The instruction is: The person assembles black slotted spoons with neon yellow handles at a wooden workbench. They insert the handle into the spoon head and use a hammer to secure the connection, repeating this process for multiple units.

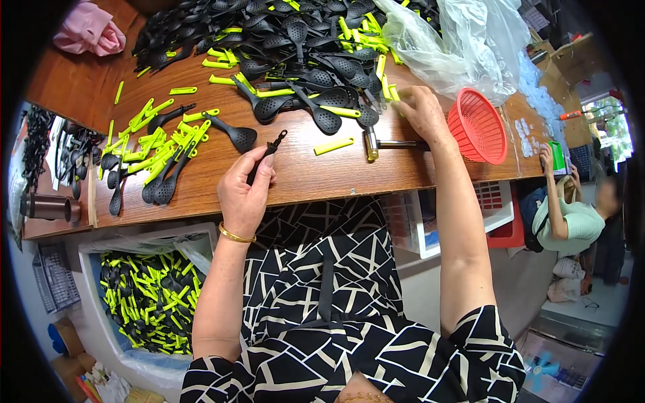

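Observation:
My left hand [246, 188] is closed around a black kitchen utensil [274, 146]. Its narrow handle end points up past my fingers, and the rest is hidden in my hand. On the right, my right hand [424, 115] reaches to the far pile with curled fingers, its fingertips on a lime green handle sleeve [393, 93]. Below that hand lies a small mallet [371, 145], its shaft passing under my right wrist. A loose green sleeve [334, 146] rests between my hands. Black slotted spoons [326, 119] lie just beyond it.
A heap of black utensils [295, 33] fills the table's back, beside clear plastic bags [463, 47]. A red basket [478, 127] stands at my right. Green-handled spoons [164, 176] lie at the left, above a lined bin [151, 302] of more. Another person [571, 218] works far right.

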`<state>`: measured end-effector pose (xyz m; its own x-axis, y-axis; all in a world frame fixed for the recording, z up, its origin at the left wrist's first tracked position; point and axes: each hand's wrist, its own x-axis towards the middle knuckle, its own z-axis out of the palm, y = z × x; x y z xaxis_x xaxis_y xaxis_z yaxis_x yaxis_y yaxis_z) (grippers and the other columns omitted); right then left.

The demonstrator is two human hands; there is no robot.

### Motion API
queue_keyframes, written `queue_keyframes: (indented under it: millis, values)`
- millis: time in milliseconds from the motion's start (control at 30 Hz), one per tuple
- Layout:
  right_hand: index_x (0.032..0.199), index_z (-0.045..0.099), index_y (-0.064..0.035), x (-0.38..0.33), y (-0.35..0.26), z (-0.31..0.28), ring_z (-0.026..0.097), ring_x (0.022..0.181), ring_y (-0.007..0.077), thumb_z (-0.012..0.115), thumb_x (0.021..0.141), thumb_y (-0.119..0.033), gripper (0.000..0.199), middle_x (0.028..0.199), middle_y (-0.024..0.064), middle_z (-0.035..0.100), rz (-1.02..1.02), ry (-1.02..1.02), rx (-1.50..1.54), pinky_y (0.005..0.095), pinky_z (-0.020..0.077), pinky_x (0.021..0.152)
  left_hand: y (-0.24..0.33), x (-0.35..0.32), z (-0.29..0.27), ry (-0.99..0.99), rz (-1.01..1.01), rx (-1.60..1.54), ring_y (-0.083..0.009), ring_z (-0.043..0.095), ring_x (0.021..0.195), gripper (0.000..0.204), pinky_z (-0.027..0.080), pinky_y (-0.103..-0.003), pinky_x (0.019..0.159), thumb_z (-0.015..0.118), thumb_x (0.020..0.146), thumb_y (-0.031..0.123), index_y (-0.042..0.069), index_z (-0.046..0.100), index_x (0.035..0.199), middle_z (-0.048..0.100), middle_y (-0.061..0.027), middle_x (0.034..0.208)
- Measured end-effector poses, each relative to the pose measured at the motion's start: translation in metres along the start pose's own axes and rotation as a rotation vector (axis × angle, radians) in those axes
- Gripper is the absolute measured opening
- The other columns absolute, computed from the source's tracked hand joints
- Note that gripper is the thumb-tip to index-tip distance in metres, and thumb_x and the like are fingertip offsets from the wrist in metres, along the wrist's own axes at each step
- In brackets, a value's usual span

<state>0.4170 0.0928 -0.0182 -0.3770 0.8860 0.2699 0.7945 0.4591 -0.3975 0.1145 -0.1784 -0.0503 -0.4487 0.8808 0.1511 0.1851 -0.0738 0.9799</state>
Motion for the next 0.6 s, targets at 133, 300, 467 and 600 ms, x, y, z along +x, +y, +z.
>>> queue_keyframes:
  millis: [133, 300, 467, 600]
  values:
    - [0.123, 0.072, -0.0052, 0.007, -0.004, -0.008, 0.07, 0.11, 0.0394, 0.077, 0.091, -0.023, 0.037, 0.108, 0.0216, 0.075, 0.007, -0.172, -0.085, 0.0488, 0.0543, 0.096, -0.001, 0.0, -0.001, -0.041, 0.005, 0.037, -0.0071, 0.064, 0.076, 0.027, 0.054, -0.023, 0.07, 0.068, 0.107, 0.016, -0.002, 0.07, 0.127, 0.067, -0.0006, 0.086]
    - [0.122, 0.07, -0.0053, -0.002, -0.02, -0.014, 0.073, 0.105, 0.0359, 0.075, 0.095, -0.022, 0.033, 0.106, 0.0182, 0.076, 0.044, -0.231, 0.058, 0.0461, 0.0553, 0.092, 0.023, -0.007, 0.008, -0.09, -0.129, -0.205, -0.0075, 0.065, 0.076, 0.03, 0.055, -0.023, 0.071, 0.066, 0.108, 0.017, -0.002, 0.067, 0.132, 0.065, 0.0003, 0.084]
    - [0.108, 0.073, -0.0025, -0.04, -0.036, 0.0, 0.068, 0.095, 0.0195, 0.079, 0.095, -0.011, 0.017, 0.099, 0.0078, 0.073, -0.139, 0.024, 0.604, 0.0349, 0.0535, 0.085, 0.03, -0.013, 0.022, -0.154, -0.212, -0.251, -0.009, 0.07, 0.077, 0.026, 0.057, -0.025, 0.069, 0.067, 0.106, 0.013, -0.003, 0.07, 0.127, 0.071, -0.0034, 0.09]
    - [0.1, 0.076, -0.0068, -0.072, -0.143, -0.041, 0.07, 0.088, 0.023, 0.083, 0.088, -0.009, 0.014, 0.094, 0.0077, 0.073, -0.507, -0.15, 0.567, 0.0359, 0.0567, 0.078, 0.044, -0.02, 0.028, -0.081, -0.029, -0.015, -0.0119, 0.073, 0.074, 0.021, 0.057, -0.026, 0.066, 0.069, 0.103, 0.011, -0.002, 0.075, 0.12, 0.076, -0.0084, 0.092]
